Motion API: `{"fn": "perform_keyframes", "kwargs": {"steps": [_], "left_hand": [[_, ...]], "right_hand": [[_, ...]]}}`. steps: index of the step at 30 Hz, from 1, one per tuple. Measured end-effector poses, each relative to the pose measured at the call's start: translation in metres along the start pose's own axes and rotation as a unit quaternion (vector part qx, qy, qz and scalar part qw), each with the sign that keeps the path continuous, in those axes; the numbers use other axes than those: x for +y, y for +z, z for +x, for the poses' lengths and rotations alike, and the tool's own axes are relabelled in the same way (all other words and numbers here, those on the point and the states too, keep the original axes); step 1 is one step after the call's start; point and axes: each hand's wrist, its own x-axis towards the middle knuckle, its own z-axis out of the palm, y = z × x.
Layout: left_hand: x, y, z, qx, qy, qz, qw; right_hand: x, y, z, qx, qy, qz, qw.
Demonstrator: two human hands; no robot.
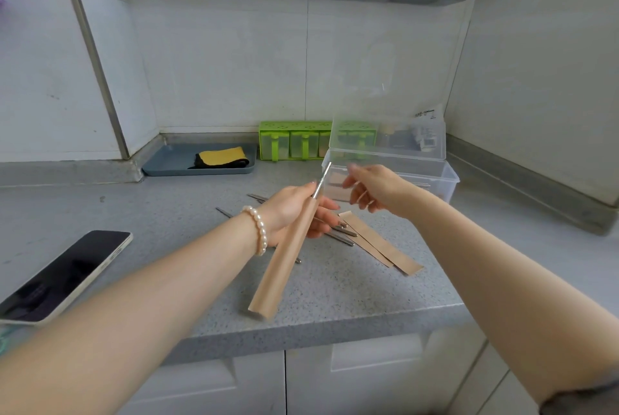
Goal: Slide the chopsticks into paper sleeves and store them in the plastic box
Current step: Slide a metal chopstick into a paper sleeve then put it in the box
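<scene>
centrally, the grey speckled counter [335, 284] ends in a rounded front edge across the lower middle of the frame, with white cabinet doors [258, 384] below it. bare counter lies in the middle left between the phone [63, 277], which is face up with a dark screen at the lower left near the front edge, and the hands. tiled walls close the back and the right side, and a raised grey ledge runs along the right wall.

a small label with dark print sits behind the raised lid of the clear plastic box [445, 180] at the upper right of the counter; the print is too small to read.

the left hand [294, 210] grips a tan paper sleeve [281, 264] near its upper end, fingers curled round it; the sleeve slants down toward the front edge, its lower end open. a silver metal chopstick [322, 180] sticks out of the sleeve's top, pointing at the box. the right hand [371, 188] hovers just right of the chopstick tip in front of the box, fingers loosely curled and holding nothing, slightly blurred. loose metal chopsticks [341, 235] and flat paper sleeves [378, 243] lie on the counter under and right of the hands. the box holds some tan sleeves inside.

a pearl bracelet [259, 230] circles the left wrist. a green condiment rack [291, 143] and a blue tray [167, 163] with a yellow cloth [222, 156] stand along the back wall.
</scene>
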Motion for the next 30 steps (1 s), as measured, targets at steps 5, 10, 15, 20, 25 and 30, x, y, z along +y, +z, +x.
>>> {"fn": "perform_keyframes", "kwargs": {"steps": [5, 10, 15, 20, 25, 30], "left_hand": [[-0.001, -0.019, -0.001, 0.031, -0.008, -0.030, 0.999], [-0.004, -0.028, -0.004, 0.041, -0.013, -0.034, 0.998], [-0.008, -0.037, -0.006, 0.054, -0.017, -0.029, 0.998], [-0.010, -0.039, -0.003, 0.052, -0.028, -0.037, 0.998], [-0.013, -0.034, 0.000, 0.033, -0.036, -0.021, 0.999], [-0.013, -0.029, 0.002, 0.005, -0.037, -0.012, 0.999]], "right_hand": [[0.034, 0.012, 0.015, 0.016, 0.005, -0.198, 0.980], [0.042, 0.041, 0.034, 0.073, -0.004, -0.240, 0.968], [0.029, 0.049, 0.040, 0.008, 0.004, -0.344, 0.939], [0.031, 0.047, 0.034, 0.002, -0.024, -0.398, 0.917], [0.017, 0.016, 0.022, 0.119, -0.058, -0.092, 0.987], [-0.010, -0.045, 0.002, 0.174, -0.105, 0.429, 0.880]]}}
